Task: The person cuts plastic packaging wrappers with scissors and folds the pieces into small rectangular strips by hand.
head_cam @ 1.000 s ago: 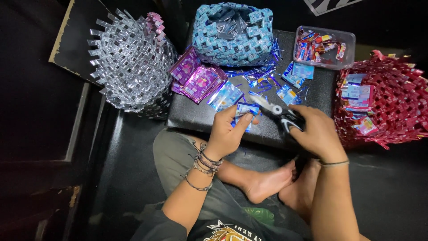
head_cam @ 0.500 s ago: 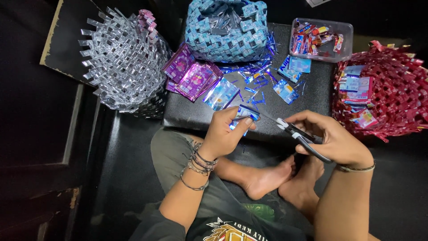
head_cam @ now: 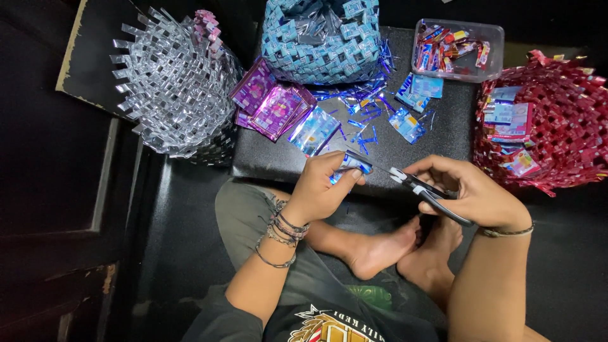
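1. Since the earlier frames, the right hand (head_cam: 476, 193) has been drawn outward to the right and slightly lower, so that the black-handled scissors (head_cam: 415, 187) now lie level with the near edge of the dark textured board (head_cam: 437, 145) instead of over it.
2. The left hand (head_cam: 320, 187) has been kept in nearly the same place – it is closed on a small blue foil wrapper strip (head_cam: 349, 166), pinched between thumb and fingertips.
3. The scissors are gripped in the right hand with fingers curled around the handles; the blades are pointed left toward the strip, and whether they touch it cannot be told.
4. The strip is held just above the near edge of the board, over the person's crossed bare feet (head_cam: 392, 250).
5. On the board, beyond the hands, blue wrapper pieces and thin blue offcuts (head_cam: 364, 104) are scattered, with a fan of purple foil sachets (head_cam: 272, 104) to the left.
6. A blue woven wrapper basket (head_cam: 320, 38) is set at the far edge, a silver woven basket (head_cam: 174, 95) at the left, a red woven basket (head_cam: 557, 120) at the right – flat wrappers are seen inside the red one.
7. A clear plastic tub of mixed wrappers (head_cam: 457, 41) is placed at the far right corner.
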